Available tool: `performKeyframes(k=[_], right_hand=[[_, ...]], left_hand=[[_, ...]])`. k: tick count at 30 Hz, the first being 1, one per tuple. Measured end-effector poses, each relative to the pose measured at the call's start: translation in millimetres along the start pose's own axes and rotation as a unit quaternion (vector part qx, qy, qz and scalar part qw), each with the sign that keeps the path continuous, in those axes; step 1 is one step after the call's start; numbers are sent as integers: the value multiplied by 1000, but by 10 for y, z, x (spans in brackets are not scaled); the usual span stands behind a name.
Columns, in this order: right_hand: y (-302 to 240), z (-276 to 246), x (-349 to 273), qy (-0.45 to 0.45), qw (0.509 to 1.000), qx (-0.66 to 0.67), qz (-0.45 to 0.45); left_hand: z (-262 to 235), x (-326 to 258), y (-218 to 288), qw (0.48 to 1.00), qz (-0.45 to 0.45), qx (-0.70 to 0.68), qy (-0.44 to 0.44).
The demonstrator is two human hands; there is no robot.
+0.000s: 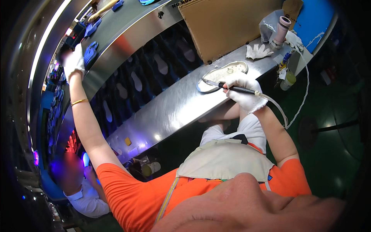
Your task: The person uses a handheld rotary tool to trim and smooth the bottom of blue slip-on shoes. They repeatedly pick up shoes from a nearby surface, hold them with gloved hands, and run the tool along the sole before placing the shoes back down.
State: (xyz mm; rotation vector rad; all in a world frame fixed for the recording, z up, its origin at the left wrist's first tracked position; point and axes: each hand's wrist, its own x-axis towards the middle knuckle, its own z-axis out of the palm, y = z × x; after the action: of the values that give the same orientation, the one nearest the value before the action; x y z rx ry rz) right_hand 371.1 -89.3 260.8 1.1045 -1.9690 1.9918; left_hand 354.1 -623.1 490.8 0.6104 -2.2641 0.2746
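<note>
My left hand (76,63), in a white glove, is stretched far out to the conveyor at the left. A blue shoe upper (91,53) lies beside it, but a blurred patch hides the fingertips and anything in them. My right hand (245,92), gloved in white with bare fingertips, is closed round a black-handled glue brush (239,89) fed by a clear hose. The brush's tip reaches over the near end of a pale shoe sole (228,73), which lies on the metal bench with its inside facing up.
Along the metal bench (170,108) stand a cardboard sheet (228,27), a spare white glove (259,51) and a pink tumbler (282,31). Dark slots behind hold several soles (136,81). A hose (308,81) hangs at the right. Another person (87,197) sits at lower left.
</note>
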Motion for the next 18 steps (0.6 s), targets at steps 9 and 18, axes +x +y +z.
performKeyframes(k=[9,18], right_hand=[[-4,75,-140,31,997,31,64],[256,-107,-194,130,963,154,178]], left_hand=[[304,104,-314,978,-36,-195,-60],[-142,-1535,1333,677,50,-724,-121]])
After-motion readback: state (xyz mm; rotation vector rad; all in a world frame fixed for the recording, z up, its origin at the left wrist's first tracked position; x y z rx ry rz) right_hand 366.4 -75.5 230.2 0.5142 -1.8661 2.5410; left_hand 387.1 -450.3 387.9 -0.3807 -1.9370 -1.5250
